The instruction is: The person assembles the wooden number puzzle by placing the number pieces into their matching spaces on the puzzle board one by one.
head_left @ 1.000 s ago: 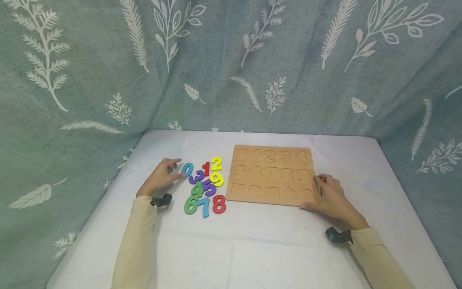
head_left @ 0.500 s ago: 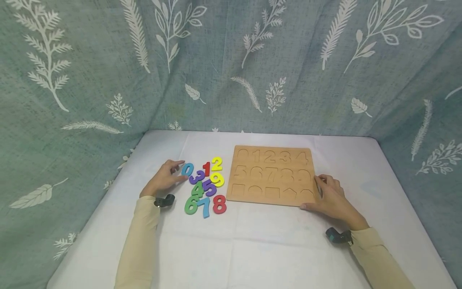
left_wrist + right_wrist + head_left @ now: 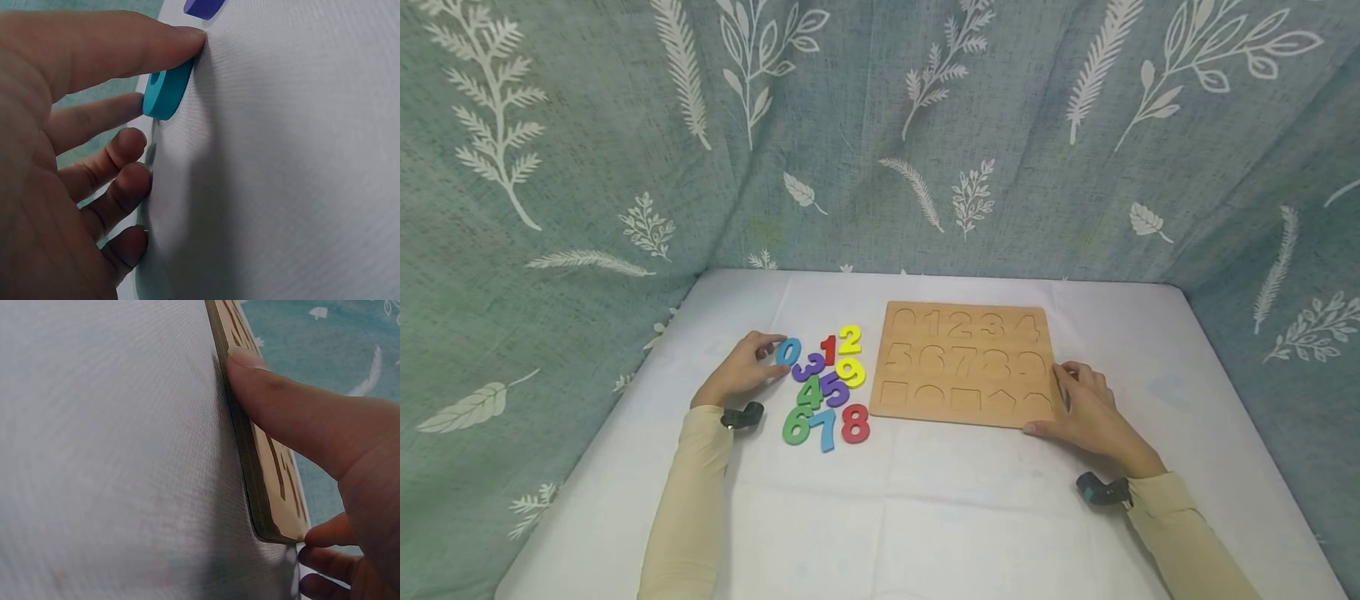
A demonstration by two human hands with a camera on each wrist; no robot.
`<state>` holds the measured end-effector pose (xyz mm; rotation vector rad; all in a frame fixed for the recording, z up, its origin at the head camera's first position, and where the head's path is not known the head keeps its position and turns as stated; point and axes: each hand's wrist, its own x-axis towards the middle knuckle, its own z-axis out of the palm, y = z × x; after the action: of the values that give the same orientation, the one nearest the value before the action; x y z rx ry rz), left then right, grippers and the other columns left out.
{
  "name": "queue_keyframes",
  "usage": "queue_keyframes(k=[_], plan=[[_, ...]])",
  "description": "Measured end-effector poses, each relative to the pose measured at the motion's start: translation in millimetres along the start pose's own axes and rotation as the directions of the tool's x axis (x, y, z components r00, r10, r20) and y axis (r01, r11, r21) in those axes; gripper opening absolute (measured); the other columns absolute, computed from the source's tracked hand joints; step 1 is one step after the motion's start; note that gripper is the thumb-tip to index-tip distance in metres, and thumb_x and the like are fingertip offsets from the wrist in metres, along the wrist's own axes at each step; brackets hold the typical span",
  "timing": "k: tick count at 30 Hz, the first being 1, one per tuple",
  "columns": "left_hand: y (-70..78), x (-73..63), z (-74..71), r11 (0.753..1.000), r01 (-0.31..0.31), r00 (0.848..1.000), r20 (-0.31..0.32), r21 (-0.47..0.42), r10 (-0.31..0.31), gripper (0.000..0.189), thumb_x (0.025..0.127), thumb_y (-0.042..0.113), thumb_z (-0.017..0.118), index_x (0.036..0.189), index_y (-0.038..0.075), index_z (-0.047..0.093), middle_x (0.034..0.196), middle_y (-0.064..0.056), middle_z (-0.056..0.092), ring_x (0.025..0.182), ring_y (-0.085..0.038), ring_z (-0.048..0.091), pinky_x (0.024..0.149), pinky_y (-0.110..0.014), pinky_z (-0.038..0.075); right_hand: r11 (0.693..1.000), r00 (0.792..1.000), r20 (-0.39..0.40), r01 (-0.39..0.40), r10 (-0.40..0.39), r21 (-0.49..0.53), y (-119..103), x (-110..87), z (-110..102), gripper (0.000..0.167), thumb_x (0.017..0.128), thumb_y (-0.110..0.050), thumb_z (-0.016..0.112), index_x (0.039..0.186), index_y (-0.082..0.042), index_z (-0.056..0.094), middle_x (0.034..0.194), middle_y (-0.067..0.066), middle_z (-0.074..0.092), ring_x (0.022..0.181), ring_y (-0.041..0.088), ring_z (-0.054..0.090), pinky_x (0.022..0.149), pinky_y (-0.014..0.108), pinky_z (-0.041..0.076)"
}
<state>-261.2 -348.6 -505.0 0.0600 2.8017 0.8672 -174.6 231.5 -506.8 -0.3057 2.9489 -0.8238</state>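
The left hand is pinching the blue zero; the right hand is gripping the number board by its corner, tablecloth stretching nearer.

The room's kind cannot be told; a white-covered table, lower centre, is screened on three sides by leaf-printed fabric.
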Motion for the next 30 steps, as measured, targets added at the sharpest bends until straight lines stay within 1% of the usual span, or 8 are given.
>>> queue_keyframes(k=[6, 8, 13, 17, 19, 25, 30], plan=[[4.2, -0.8, 0.0, 0.998, 0.053, 0.999, -0.003, -0.017, -0.053, 0.075, 0.090, 0.039, 0.079, 0.152, 0.011, 0.047, 0.144, -0.021, 0.048, 0.138, -0.041, 0.045, 0.117, -0.061, 0.037, 1.000, 1.000, -0.002, -0.007, 0.007, -0.006, 1.5, 1.0, 0.6, 0.125, 0.071, -0.060, 0.089, 0.153, 0.016, 0.033, 0.149, 0.037, 0.035, 0.134, 0.053, 0.034, 0.106, 0.066, 0.032], [3.5, -1.8, -0.1, 0.998, 0.062, 0.998, -0.001, -0.013, -0.062, 0.078, 0.090, 0.040, 0.079, 0.154, 0.012, 0.044, 0.143, -0.020, 0.047, 0.138, -0.041, 0.045, 0.117, -0.062, 0.037, 1.000, 1.000, 0.000, -0.009, 0.009, -0.010, 1.0, 1.8, 1.1, 0.126, 0.070, -0.060, 0.089, 0.153, 0.016, 0.033, 0.149, 0.037, 0.035, 0.134, 0.053, 0.034, 0.107, 0.066, 0.032], [0.9, -3.6, 0.5, 0.998, 0.059, 0.998, -0.002, 0.003, -0.059, 0.080, 0.090, 0.042, 0.078, 0.156, 0.013, 0.044, 0.139, -0.019, 0.048, 0.134, -0.040, 0.045, 0.114, -0.062, 0.039, 1.000, 1.000, 0.008, -0.014, 0.014, -0.012, -1.4, 3.3, 1.1, 0.126, 0.070, -0.059, 0.090, 0.153, 0.017, 0.032, 0.150, 0.036, 0.034, 0.135, 0.052, 0.033, 0.108, 0.067, 0.032], [0.2, -3.8, 1.8, 0.997, 0.073, 0.997, -0.002, 0.005, -0.073, 0.078, 0.089, 0.044, 0.078, 0.153, 0.012, 0.047, 0.141, -0.019, 0.048, 0.137, -0.042, 0.044, 0.115, -0.062, 0.038, 1.000, 1.000, 0.007, -0.019, 0.019, -0.005, -1.9, 4.1, 1.1, 0.126, 0.070, -0.058, 0.090, 0.152, 0.017, 0.032, 0.150, 0.036, 0.034, 0.135, 0.052, 0.033, 0.109, 0.067, 0.031], [-0.9, -3.8, 2.5, 0.997, 0.073, 0.997, -0.007, 0.005, -0.073, 0.080, 0.088, 0.045, 0.079, 0.153, 0.011, 0.047, 0.140, -0.020, 0.048, 0.136, -0.042, 0.044, 0.115, -0.062, 0.038, 1.000, 1.000, 0.005, -0.023, 0.023, -0.001, -1.7, 4.4, 1.5, 0.125, 0.070, -0.058, 0.090, 0.152, 0.017, 0.032, 0.150, 0.036, 0.034, 0.135, 0.052, 0.033, 0.109, 0.066, 0.031], [-3.1, -3.3, 5.2, 0.998, 0.067, 0.997, -0.041, -0.018, -0.068, 0.080, 0.088, 0.040, 0.080, 0.152, 0.008, 0.046, 0.134, -0.018, 0.051, 0.129, -0.039, 0.048, 0.114, -0.061, 0.040, 1.000, 1.000, 0.004, -0.029, 0.029, -0.003, 0.4, 5.1, 2.4, 0.125, 0.070, -0.057, 0.090, 0.152, 0.017, 0.032, 0.150, 0.036, 0.034, 0.136, 0.052, 0.033, 0.109, 0.067, 0.031], [-2.6, -4.1, 5.3, 0.998, 0.061, 0.997, -0.052, -0.023, -0.062, 0.079, 0.089, 0.041, 0.079, 0.153, 0.008, 0.046, 0.134, -0.019, 0.051, 0.128, -0.038, 0.049, 0.114, -0.061, 0.040, 0.999, 0.999, 0.011, -0.043, 0.043, -0.004, 0.6, 4.4, 1.0, 0.125, 0.071, -0.059, 0.089, 0.153, 0.016, 0.033, 0.152, 0.035, 0.034, 0.136, 0.051, 0.033, 0.110, 0.068, 0.031]])
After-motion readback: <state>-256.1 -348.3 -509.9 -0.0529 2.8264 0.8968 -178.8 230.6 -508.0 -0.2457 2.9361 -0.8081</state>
